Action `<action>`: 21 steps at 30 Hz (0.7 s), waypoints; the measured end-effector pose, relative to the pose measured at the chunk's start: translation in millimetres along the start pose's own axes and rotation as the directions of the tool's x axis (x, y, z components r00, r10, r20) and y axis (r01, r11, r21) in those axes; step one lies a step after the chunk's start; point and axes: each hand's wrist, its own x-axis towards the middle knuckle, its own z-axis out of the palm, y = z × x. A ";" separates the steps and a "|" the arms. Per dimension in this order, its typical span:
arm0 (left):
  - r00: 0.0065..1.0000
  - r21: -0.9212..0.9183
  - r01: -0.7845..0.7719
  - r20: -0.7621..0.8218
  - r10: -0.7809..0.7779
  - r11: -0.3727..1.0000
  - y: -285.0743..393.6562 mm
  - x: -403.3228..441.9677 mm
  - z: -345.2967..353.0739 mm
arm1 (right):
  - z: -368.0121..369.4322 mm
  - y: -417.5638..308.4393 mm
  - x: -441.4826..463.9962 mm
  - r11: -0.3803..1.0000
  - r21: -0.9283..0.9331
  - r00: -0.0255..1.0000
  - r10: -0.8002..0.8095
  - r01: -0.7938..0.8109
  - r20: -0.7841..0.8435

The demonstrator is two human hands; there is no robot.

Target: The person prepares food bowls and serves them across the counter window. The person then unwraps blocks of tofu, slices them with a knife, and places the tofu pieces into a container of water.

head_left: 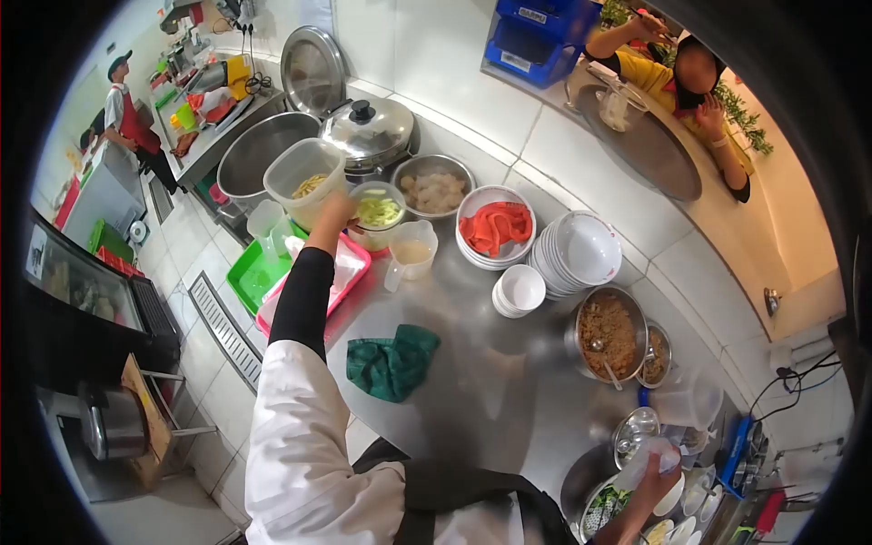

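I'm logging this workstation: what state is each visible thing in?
Plastic container: open, partly filled, gripped by left hand
Translucent item: gripped by right hand, identity unclear
Large pot: open
Steel pot: covered
Jug: partly filled
Green cloth: crumpled
Red cloth: bunched
White bowls: stacked
Small bowls: stacked
Brown-food bowl: uncovered

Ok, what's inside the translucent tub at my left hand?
The tub holds yellowish strips, seen through its open top. Anything underneath them is covered, and your left hand hides part of the tub's outer wall.

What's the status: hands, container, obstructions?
Left hand gripping translucent container with yellowish strips inside. Right hand on a clear item, identity unclear. Green cloth on counter, clear of both hands.
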 end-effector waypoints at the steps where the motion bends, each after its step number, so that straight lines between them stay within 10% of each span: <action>1: 0.993 0.094 -0.118 -0.008 0.120 0.989 13.3 -18.2 -5.6 | 7.2 4.6 2.1 0.999 0.014 0.999 -0.033 0.033 -0.008; 8: 0.798 0.182 -0.600 0.065 0.600 0.779 114.3 -78.4 -48.3 | 20.2 -23.4 -1.1 0.990 0.130 0.998 -0.062 0.061 -0.002; 11: 0.851 0.014 -0.498 0.200 0.486 0.867 208.9 -142.2 -29.4 | -1.7 -27.3 -5.8 0.999 0.029 0.998 -0.039 0.041 -0.044; 14: 0.593 -0.131 -0.518 0.658 0.465 0.846 302.4 -168.4 28.2 | -20.0 -27.0 -14.8 0.998 0.024 0.989 -0.050 0.054 -0.143; 21: 0.578 -0.293 -0.107 0.760 0.299 0.950 460.8 -312.6 258.3 | -67.9 -13.4 -95.7 0.987 0.050 0.854 0.158 -0.154 -0.495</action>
